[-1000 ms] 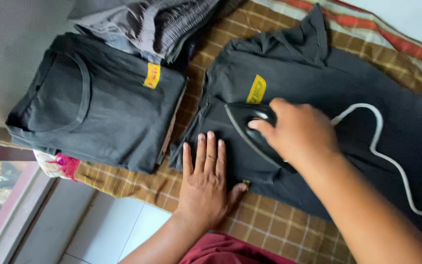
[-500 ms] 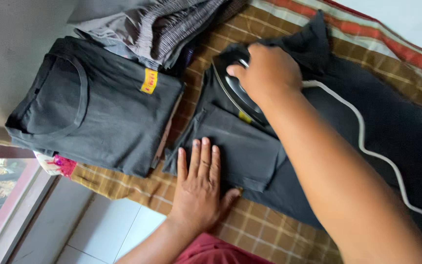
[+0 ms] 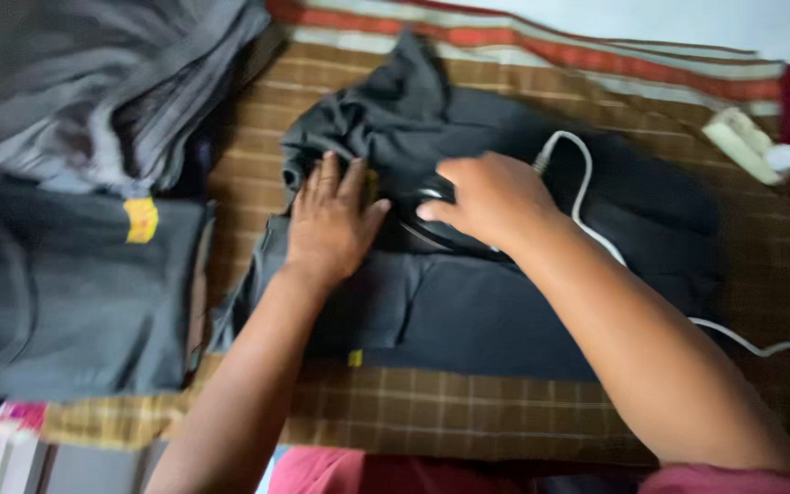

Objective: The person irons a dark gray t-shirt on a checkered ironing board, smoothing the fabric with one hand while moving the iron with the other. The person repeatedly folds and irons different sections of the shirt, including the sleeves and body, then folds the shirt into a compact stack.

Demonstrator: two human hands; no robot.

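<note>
Brown checked cloth [image 3: 468, 412] covers the ironing surface across the middle of the frame, striped along its upper edge. On it lies a dark garment [image 3: 496, 311]. The left hand [image 3: 329, 220] rests flat, fingers spread, on the fabric just left of centre. The right hand [image 3: 491, 199] has its grip closed around a dark iron [image 3: 432, 224], white cord [image 3: 587, 210] trailing right. Folded dark shirts [image 3: 66, 293] sit at the left. Judged: keep the flat hand clear of the sole, fabric taut.
</note>
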